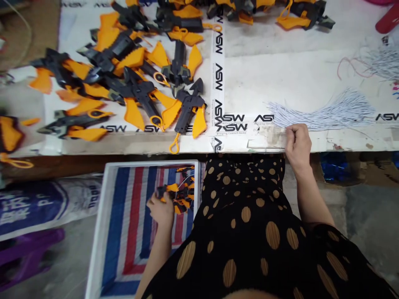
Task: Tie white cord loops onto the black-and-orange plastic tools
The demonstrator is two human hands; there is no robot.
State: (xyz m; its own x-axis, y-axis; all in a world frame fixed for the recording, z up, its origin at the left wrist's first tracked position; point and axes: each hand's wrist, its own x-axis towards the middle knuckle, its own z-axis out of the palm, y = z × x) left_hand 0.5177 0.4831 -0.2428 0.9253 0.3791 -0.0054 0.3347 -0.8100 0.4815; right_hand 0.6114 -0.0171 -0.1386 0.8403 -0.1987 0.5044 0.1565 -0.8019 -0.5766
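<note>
My left hand [161, 207] is down in the white-rimmed tray [106, 199] lined with striped cloth, its fingers around a black and orange toy [168, 189] beside several similar pieces. At the table's front edge, my right hand [298, 145] has thumb and fingers pressed together at the left end of a bundle of white wire ties [330, 112]. Whether one tie is between those fingertips is too small to tell. Many black and orange toys [137, 93] with loops lie on the table's left half.
More toys [243, 8] lie along the back of the table [264, 66]. At the right are another bundle of ties [383, 62] and a red object [388, 20]. Below left are a printed sack [46, 203] and a purple stool [31, 253].
</note>
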